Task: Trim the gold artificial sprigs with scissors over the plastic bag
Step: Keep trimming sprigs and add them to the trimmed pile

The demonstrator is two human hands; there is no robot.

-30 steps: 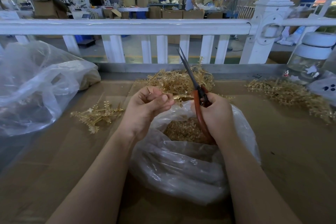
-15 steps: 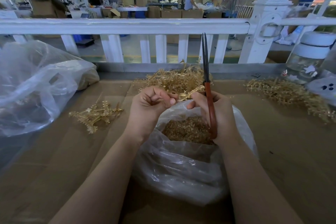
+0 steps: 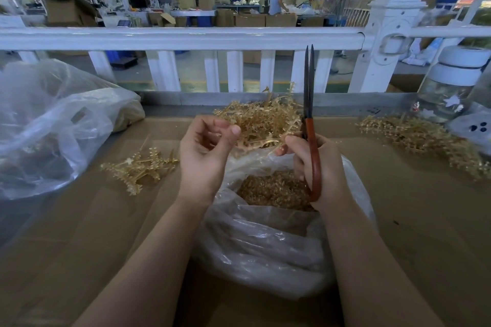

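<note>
Brown cardboard-covered table (image 3: 79,233) behind white railing (image 3: 186,37), workshop beyond: right hand (image 3: 316,167) grips near-closed scissors (image 3: 309,125) upright, left hand (image 3: 206,151) loosely curled, apparently empty, gold sprig (image 3: 261,143) between them above plastic bag (image 3: 265,241).

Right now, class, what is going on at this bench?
A person is trimming gold sprigs. The right hand holds red-handled scissors upright, blades nearly closed, and pinches one end of a curved sprig. The left hand is half open beside the other end. Below them an open plastic bag holds gold trimmings. More sprigs lie in piles behind, left and right.
</note>
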